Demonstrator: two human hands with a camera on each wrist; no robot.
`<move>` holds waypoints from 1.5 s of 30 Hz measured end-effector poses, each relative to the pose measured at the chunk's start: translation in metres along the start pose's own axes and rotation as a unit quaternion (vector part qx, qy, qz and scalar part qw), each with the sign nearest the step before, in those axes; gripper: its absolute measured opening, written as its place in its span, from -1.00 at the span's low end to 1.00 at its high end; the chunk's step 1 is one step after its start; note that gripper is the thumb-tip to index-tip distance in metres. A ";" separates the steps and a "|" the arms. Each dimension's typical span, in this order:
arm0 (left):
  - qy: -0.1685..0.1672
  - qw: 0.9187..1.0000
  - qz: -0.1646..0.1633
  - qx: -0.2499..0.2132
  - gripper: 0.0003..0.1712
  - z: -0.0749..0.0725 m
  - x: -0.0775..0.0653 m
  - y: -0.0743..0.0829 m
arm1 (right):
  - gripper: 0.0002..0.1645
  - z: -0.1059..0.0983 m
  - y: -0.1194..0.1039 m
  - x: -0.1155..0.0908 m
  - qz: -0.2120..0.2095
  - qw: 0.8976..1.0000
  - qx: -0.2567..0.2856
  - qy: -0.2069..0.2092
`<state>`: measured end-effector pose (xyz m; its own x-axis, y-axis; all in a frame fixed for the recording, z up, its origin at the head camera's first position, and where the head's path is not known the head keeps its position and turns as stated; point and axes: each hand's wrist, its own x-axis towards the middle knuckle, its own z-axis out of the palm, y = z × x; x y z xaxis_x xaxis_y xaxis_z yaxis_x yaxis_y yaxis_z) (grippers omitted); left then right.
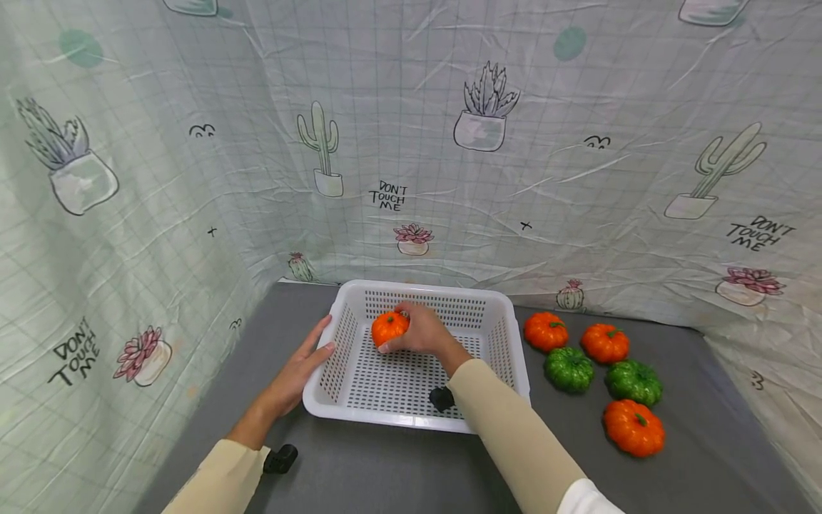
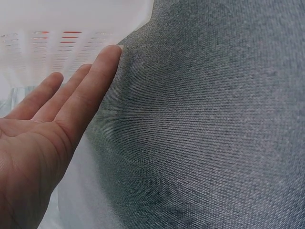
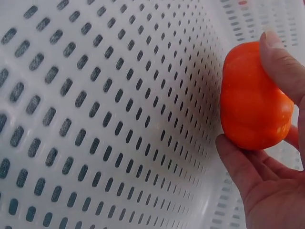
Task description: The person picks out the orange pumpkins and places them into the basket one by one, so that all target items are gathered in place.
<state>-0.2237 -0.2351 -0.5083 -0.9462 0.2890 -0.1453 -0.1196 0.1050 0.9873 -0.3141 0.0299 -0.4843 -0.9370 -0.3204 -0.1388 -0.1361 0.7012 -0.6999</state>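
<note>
Inside the white perforated basket point(image 1: 411, 424), my right hand point(image 1: 424, 330) grips a small orange pumpkin point(image 1: 387, 329) between thumb and fingers. The right wrist view has the pumpkin point(image 3: 252, 98) close by the holed basket floor point(image 3: 105, 114), thumb on one side and fingers beneath the other. On the basket's left side, my left hand point(image 1: 297, 371) rests with fingers extended along the outer wall and rim. From the left wrist, that hand point(image 2: 52, 129) shows straight fingers, fingertips right at the basket wall point(image 2: 71, 47).
Right of the basket, on the grey table point(image 1: 385, 471), sit several more pumpkins, including an orange one point(image 1: 546, 331), a green one point(image 1: 569, 369) and an orange one nearer the front point(image 1: 634, 428). A printed curtain point(image 1: 411, 143) hangs behind and along the sides.
</note>
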 end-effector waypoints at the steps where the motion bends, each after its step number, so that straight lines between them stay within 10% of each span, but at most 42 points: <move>1: -0.001 1.000 0.000 0.000 -0.20 0.000 0.000 0.000 | 0.08 0.000 0.001 0.000 -0.002 1.000 -0.004 -0.003; 17: 0.005 1.000 0.003 0.012 -0.21 0.001 0.002 0.000 | 0.12 -0.001 0.005 0.000 -0.007 1.000 -0.001 -0.018; 30: 0.004 1.000 0.001 0.015 -0.20 0.000 0.000 0.002 | 0.18 -0.005 -0.002 -0.003 -0.010 0.991 -0.125 -0.048; 45: 0.008 1.000 0.002 0.027 -0.20 0.001 0.000 0.005 | -0.16 -0.068 -0.015 -0.029 -0.032 0.993 -0.087 -0.079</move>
<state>-0.2236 -0.2339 -0.5036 -0.9517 0.2733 -0.1400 -0.1002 0.1545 0.9829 -0.3063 0.0723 -0.4225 -0.8647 -0.4538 -0.2154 -0.2601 0.7714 -0.5808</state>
